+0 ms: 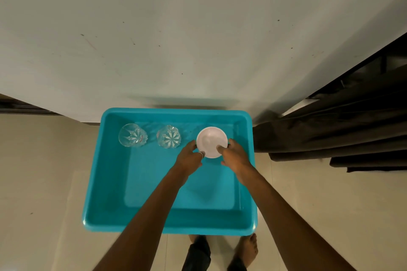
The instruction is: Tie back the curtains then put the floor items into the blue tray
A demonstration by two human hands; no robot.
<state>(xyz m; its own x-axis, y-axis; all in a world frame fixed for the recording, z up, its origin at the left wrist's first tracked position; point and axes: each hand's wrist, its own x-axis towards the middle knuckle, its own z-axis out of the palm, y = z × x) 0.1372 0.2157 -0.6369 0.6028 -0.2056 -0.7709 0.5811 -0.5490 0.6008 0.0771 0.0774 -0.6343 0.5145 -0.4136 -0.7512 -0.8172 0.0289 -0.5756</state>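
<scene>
**Bowl in tray, far right, both hands on it**

- Bowl: white, upright, empty. It sits inside the tray near the far-right corner, last in a row along the far wall.
- Left hand grips the bowl's near-left rim, fingers curled round the edge. There is a ring on one finger.
- Right hand pinches the near-right rim, thumb tip over the lip and the other fingers wrapped outside.
- Can't tell if the bowl is seated on the tray bottom or held just above it. No gap or shadow is clear enough to call.
- Glass is far left in the row and the second glass is in the middle. Both are clear cut glass, upright and apart from each other. The second glass is near the bowl but not touching it.
- The rest of the tray bottom is bare blue.
- Tray is on the floor, far rim against the wall. Feet are at the near rim.
- Curtain: dark and bunched in folds at right, just beside the tray's right rim, hem hanging low.

Progress, my read:
- Three items are in the tray and no loose items show on the visible floor, so the pickup looks nearly done. Only a patch of floor is in view, so that is not confirmed.
- The curtain looks gathered, but no tie-back is visible, so that step can't be verified.
- Left to do: let go of the bowl and check the rest of the floor.
</scene>
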